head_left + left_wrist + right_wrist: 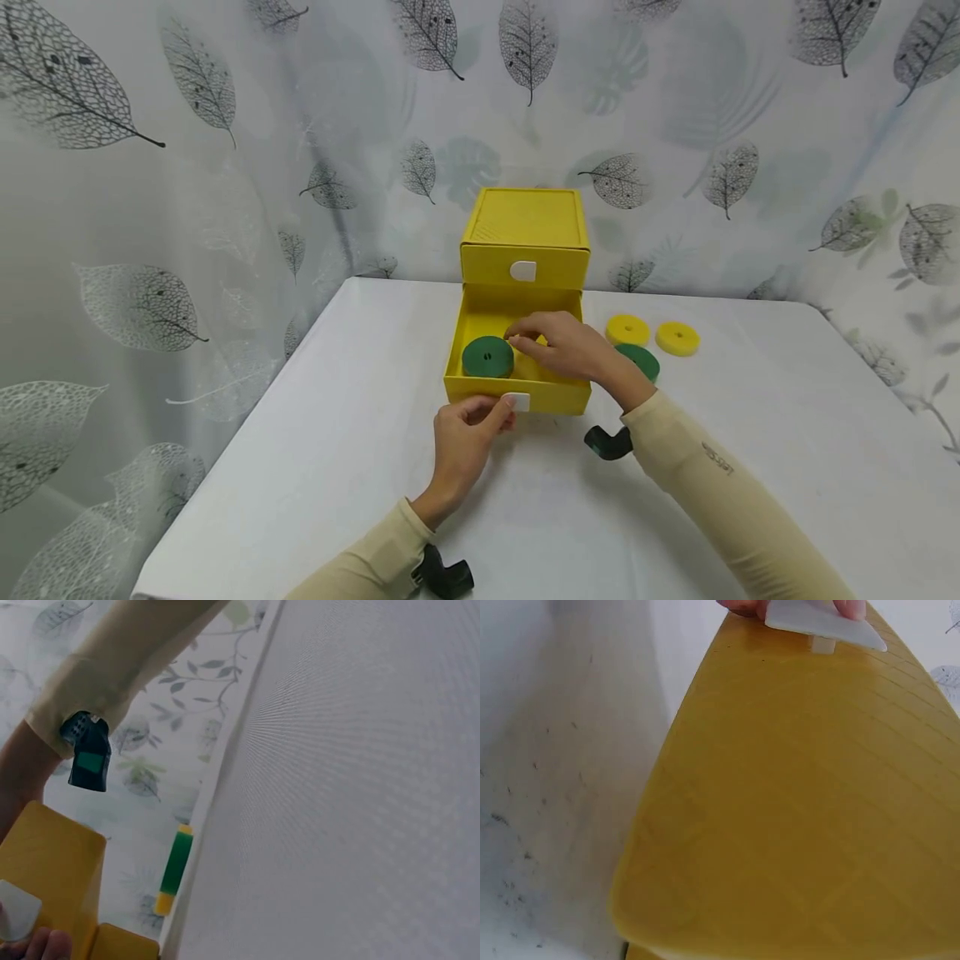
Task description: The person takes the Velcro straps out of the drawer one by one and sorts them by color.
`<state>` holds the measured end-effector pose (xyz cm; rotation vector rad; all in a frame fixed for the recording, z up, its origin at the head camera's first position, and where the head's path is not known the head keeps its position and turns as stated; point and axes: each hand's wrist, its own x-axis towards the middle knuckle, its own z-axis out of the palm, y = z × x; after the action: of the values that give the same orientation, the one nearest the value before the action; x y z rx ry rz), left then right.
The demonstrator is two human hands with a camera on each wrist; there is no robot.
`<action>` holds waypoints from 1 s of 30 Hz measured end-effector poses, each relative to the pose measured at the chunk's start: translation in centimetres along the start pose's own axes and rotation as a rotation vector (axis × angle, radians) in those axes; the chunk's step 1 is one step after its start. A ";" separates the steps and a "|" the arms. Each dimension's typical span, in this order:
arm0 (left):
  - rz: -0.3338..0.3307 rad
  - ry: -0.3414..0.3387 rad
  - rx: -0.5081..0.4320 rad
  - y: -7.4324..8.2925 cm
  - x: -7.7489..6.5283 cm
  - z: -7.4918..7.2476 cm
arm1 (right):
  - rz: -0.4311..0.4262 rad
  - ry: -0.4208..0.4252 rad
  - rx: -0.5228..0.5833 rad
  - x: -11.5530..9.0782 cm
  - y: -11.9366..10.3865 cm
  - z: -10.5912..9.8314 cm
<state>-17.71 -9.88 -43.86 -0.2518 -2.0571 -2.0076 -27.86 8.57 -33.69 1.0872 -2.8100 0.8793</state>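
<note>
A yellow drawer box point(525, 218) stands on the table with its lower drawer point(551, 402) pulled out toward me. My left hand point(467, 442) pinches the white pull tab point(519, 402) on the drawer's front, thumb on top. In the right wrist view, fingertips point(850, 607) grip that same tab point(825, 621). Inside the drawer, toward its left front, lies a round green disc point(487, 357) with small holes in its middle. Over the drawer hovers my right hand point(566, 343), fingers loosely bent beside the disc, with nothing visible in their grasp.
Right of the box lie two yellow discs point(677, 338) and another green disc point(637, 362), partly behind my right wrist. Dark wrist-worn devices point(607, 442) hang under both sleeves. A leaf-patterned curtain point(420, 100) closes off the back and sides of the white table point(337, 467).
</note>
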 end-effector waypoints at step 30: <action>-0.004 -0.005 -0.002 -0.2 0.0 0.1 | -0.017 -0.186 -0.067 2.5 -0.1 1.7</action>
<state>-17.75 -9.75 -44.04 -0.2534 -2.0610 -2.0132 -29.43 6.10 -34.61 1.2422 -2.9485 0.7114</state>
